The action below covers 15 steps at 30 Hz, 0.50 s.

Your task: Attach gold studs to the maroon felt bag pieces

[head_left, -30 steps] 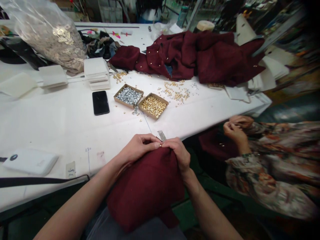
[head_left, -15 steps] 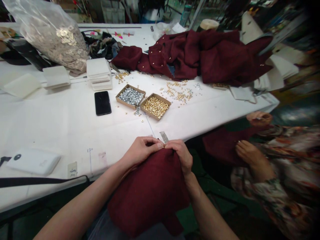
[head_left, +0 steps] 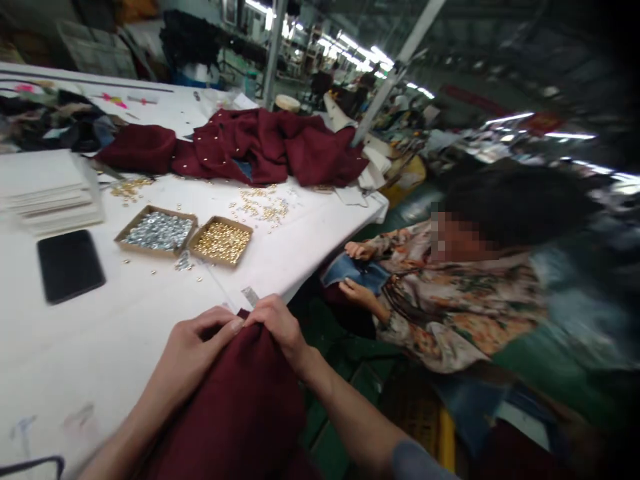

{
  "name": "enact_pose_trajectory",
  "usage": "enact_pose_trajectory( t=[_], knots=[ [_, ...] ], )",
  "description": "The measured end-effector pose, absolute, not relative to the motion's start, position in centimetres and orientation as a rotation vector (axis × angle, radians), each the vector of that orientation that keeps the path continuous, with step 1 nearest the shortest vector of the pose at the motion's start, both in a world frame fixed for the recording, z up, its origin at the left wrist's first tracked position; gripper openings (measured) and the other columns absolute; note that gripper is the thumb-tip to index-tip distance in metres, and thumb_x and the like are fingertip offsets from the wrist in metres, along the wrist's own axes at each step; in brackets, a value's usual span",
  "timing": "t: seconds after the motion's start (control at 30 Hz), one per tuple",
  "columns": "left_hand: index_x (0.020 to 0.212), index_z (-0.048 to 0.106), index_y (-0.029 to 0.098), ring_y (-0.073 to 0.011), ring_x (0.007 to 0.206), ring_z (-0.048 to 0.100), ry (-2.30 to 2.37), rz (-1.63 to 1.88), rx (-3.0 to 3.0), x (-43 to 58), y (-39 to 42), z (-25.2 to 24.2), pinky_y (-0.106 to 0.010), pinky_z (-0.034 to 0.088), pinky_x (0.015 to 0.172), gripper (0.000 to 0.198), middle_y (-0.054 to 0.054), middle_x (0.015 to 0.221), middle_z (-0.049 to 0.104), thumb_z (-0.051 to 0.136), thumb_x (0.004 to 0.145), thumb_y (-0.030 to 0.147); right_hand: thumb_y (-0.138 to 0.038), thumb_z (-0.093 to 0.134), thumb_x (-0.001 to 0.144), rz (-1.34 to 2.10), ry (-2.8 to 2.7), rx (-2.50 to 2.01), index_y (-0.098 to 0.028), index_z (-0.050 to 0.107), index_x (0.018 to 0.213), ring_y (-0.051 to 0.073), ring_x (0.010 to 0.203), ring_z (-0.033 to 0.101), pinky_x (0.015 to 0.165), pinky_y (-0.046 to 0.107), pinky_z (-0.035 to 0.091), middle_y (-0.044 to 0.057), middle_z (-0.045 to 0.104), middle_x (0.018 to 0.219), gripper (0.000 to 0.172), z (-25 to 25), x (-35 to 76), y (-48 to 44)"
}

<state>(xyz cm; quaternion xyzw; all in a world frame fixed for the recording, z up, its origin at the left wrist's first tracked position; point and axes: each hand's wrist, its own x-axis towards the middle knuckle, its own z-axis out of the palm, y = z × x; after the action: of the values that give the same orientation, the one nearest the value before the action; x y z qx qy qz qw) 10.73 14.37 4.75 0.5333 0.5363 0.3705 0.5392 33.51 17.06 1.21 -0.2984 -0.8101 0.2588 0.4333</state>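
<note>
Draped from the table edge over my lap is a maroon cloth garment. Its top edge is pinched between the fingertips of my left hand. My right hand grips the same edge just beside, fingers curled over it, and the two hands meet at the fingertips. Whatever small piece may sit between them is hidden. On the table beyond are a cardboard tray of silver metal fasteners and, touching it, a tray of gold ones.
Loose gold fasteners lie scattered near a pile of maroon garments. A black phone and a stack of white cards are at left. To the right, a co-worker in a floral top holds a denim piece.
My view has swung right and up, so the table things appear further left and the co-worker shows more fully. Both hands keep hold of the cloth edge; the gold fastener at my fingertips no longer shows.
</note>
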Motion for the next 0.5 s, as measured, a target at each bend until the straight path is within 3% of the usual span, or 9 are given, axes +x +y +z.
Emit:
enact_pose_trajectory(
  t=[0.2, 0.5],
  knots=[
    [0.120, 0.087, 0.033, -0.0263, 0.117, 0.070, 1.102, 0.797, 1.435, 9.9, 14.5, 5.2, -0.031, 0.051, 0.103, 0.034, -0.004, 0.126, 0.079, 0.071, 0.104, 0.057, -0.021, 0.068, 0.112, 0.640, -2.029, -0.770, -0.022, 0.072, 0.122, 0.022, 0.109, 0.067, 0.097, 0.037, 0.063, 0.008, 0.065, 0.114, 0.011, 1.2, 34.3, 17.3],
    [0.123, 0.087, 0.036, -0.0248, 0.110, 0.069, 0.987, 0.717, 1.463, 9.7, 14.2, 4.9, -0.032, 0.050, 0.098, 0.035, -0.004, 0.120, 0.074, 0.060, 0.110, 0.054, -0.021, 0.070, 0.112, 0.814, -1.982, -0.848, -0.024, 0.077, 0.122, 0.020, 0.107, 0.066, 0.094, 0.032, 0.058, 0.004, 0.059, 0.115, 0.013, 1.8, 34.7, 17.3]
  ],
)
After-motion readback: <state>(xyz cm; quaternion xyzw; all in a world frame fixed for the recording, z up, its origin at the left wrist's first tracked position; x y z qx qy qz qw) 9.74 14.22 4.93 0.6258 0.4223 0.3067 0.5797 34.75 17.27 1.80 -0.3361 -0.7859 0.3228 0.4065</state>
